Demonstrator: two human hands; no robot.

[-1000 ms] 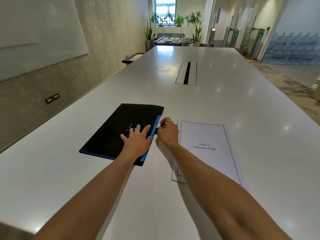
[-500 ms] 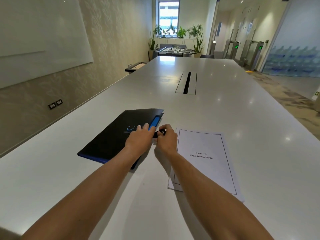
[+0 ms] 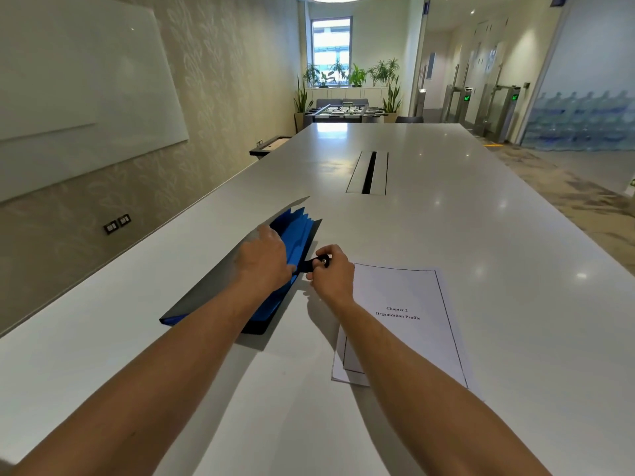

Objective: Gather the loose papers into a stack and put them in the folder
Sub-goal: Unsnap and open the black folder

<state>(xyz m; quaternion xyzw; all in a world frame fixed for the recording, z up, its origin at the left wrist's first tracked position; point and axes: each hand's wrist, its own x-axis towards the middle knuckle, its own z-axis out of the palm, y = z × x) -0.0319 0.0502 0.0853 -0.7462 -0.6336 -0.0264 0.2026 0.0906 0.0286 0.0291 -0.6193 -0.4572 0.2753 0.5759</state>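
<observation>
Both hands at folder (image 3: 220, 286): left (image 3: 264, 257) fingers on raised cover, right (image 3: 331, 271) fingers pinching strap (image 3: 314, 262).

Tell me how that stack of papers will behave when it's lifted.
The papers look thin and unbound, so probably floppy and light. The lower sheets stick out unevenly, so they may fan apart. The glossy table suggests they would slide easily.

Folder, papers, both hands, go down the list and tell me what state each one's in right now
folder: open, cover lifted, blue dividers fanned out
closure tab: unfastened, pulled out to the right
papers: stacked flat on the table, outside the folder, "Chapter 2" page up
left hand: holding the cover up, fingers inside the opening
right hand: pinching the tab
</observation>
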